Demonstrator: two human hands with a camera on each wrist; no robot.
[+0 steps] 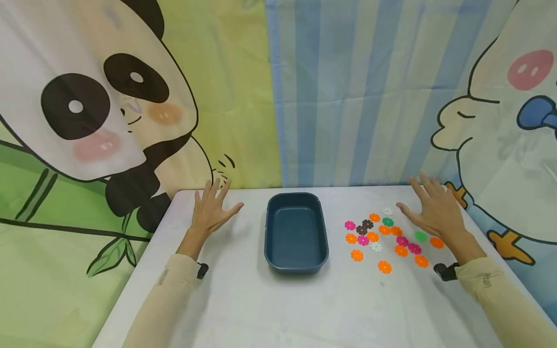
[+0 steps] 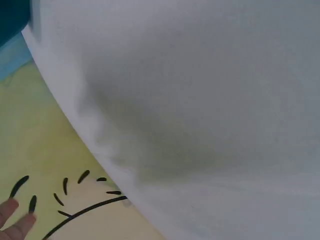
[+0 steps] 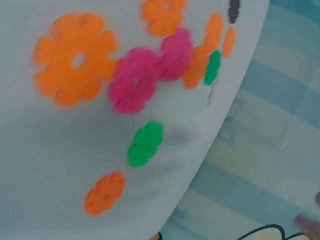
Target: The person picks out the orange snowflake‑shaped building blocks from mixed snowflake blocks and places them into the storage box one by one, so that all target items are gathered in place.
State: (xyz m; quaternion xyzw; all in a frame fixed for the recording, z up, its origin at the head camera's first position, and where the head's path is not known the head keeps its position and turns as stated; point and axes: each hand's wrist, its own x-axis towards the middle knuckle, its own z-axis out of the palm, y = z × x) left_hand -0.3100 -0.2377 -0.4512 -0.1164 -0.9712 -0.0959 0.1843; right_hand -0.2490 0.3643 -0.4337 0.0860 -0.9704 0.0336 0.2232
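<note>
My left hand (image 1: 211, 210) is spread with straight fingers over the left side of the table, holding nothing. Over the right side, my right hand (image 1: 436, 212) is likewise spread, with nothing in it. Between them stands a dark blue rectangular bin (image 1: 296, 232), its inside bare. Flat flower-shaped plastic discs lie scattered right of the bin: several orange ones (image 1: 385, 267), a few pink ones (image 1: 415, 248), green (image 1: 420, 237), white (image 1: 376, 247) and dark brown (image 1: 361, 230). The right hand is nearest the green and orange discs. Only fingertips (image 2: 20, 227) show in the left wrist view.
A white cloth covers the table (image 1: 270, 309). Behind it hangs a curtain (image 1: 339, 96) printed with a panda and a white cartoon figure, meeting the table's back edge. Dark straps with small devices (image 1: 446, 271) sit at both wrists.
</note>
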